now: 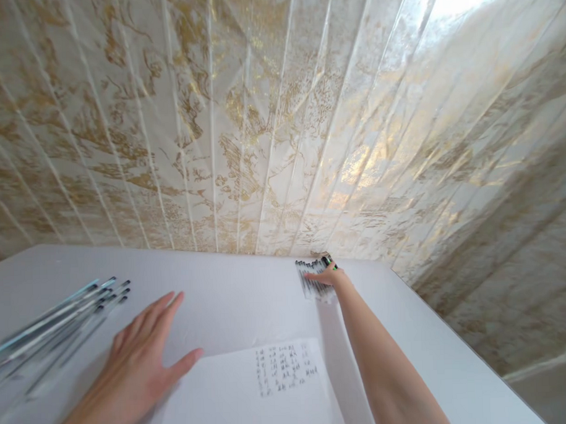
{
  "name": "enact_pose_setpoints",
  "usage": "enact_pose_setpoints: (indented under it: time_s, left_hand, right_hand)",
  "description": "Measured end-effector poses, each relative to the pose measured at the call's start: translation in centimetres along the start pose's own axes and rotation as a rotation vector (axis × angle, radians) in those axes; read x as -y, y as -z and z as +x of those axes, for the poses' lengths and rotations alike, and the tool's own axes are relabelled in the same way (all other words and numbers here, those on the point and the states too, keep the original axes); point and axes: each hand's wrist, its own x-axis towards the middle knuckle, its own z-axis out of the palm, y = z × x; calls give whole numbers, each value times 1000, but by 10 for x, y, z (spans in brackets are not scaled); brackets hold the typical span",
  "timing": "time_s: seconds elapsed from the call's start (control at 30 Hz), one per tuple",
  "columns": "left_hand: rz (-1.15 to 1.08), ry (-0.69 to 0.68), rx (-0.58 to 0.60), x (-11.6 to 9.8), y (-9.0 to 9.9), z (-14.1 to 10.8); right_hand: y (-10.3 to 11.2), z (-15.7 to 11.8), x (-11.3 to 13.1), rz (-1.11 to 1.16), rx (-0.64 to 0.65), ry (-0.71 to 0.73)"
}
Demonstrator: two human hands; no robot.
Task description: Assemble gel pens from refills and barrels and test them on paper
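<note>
Palm down and fingers spread, my left hand (142,359) is over the white table, between a bundle of pens and a sheet of paper. It holds nothing. My right hand (330,276) reaches to the far edge and grips a flat row of slim dark-tipped pens (308,286), which seem to be in a clear sleeve. Its thumb lies across them, while most of the other fingers are hidden. A black and green object (328,260) shows right by that hand; its kind is unclear. The written sheet (233,393) lies in front, with rows of handwriting at its upper right.
A loose bundle of pens or refills (59,325), one light blue, lies at the left of the white table (211,295). Behind the table rises a wall covered in gold-patterned, pleated sheeting (243,127). The table's right edge slants down toward the lower right.
</note>
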Motion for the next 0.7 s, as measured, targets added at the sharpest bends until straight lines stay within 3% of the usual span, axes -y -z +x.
enact_pose_setpoints:
  time_s: [0.1, 0.17, 0.27, 0.43, 0.57, 0.7]
  left_hand:
    - [-135, -92, 64, -27, -23, -7]
    - [-198, -131, 78, -34, -35, -8]
    - [-235, -143, 46, -26, -39, -3]
    - [-245, -75, 19, 1, -31, 9]
    - [-225, -63, 85, 4, -31, 8]
    - [-192, -58, 77, 4, -32, 8]
  right_hand:
    - [-8, -19, 31, -13, 11, -83]
    - [-14, -29, 45, -26, -8, -103]
    - [-18, -42, 56, -48, -56, -101]
    - [-17, -59, 73, -45, -63, -96]
    - [-22, -70, 96, -16, -30, -95]
    - [-37, -84, 121, -2, -48, -42]
